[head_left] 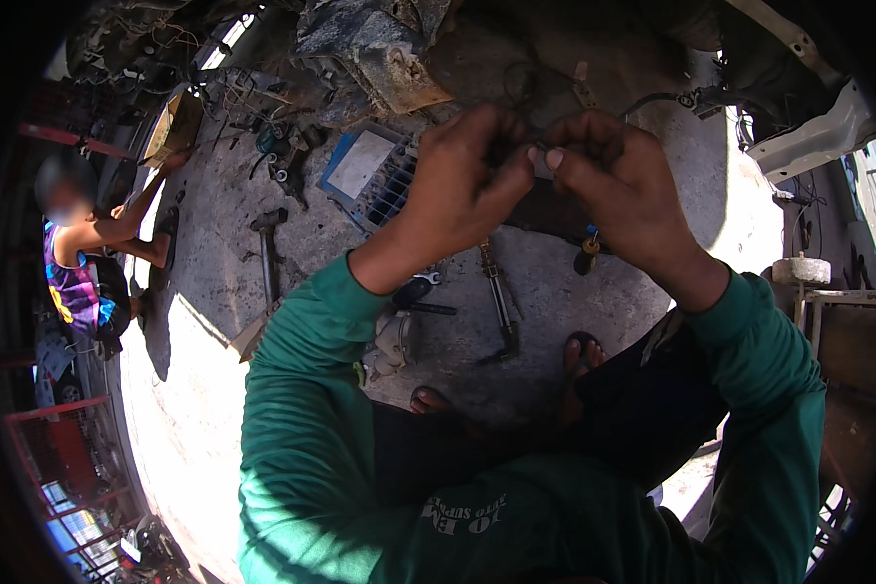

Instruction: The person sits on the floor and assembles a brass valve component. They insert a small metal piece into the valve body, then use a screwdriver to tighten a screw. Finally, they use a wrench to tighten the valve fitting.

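Note:
Both my hands are raised at the top middle, fingertips close together. My left hand (469, 180) is closed in a pinch, its thumb pointing toward the other thumb. My right hand (621, 185) pinches from the other side, fingers curled. Between them is a thin dark piece that looks like a wire (541, 146); my fingers hide most of it. A black cable (647, 100) runs from behind my right knuckles to the vehicle part at the upper right. Below the hands, a screwdriver (586, 257) and a ratchet-like metal tool (499, 302) lie on the floor.
A blue compartment tray (384, 190), a hammer (268, 255), an open-end wrench (420, 282) and a rounded metal part (392, 341) lie on the concrete. Dirty vehicle parts (370, 58) hang at the top. A person (92, 253) crouches at left, touching a yellowish box (172, 127).

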A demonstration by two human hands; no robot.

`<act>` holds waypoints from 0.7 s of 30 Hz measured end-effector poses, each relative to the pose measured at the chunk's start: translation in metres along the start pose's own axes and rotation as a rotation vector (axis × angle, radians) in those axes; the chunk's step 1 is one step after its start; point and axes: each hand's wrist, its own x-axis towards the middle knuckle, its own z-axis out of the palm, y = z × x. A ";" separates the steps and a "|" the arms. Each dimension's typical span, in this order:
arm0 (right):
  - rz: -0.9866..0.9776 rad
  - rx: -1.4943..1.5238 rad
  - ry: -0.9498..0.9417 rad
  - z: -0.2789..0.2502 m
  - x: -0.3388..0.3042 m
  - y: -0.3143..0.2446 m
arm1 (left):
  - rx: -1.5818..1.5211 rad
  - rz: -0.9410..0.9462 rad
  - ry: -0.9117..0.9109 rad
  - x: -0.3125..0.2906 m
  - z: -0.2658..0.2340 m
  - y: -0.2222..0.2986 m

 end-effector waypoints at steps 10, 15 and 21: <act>-0.056 0.004 0.045 0.005 0.002 0.003 | 0.091 0.075 0.104 0.003 0.008 0.001; 0.001 0.037 0.046 0.004 0.001 -0.001 | 0.136 0.135 0.121 0.006 0.010 0.004; 0.148 0.136 0.007 -0.002 0.000 -0.009 | 0.197 0.298 0.127 0.010 0.009 0.000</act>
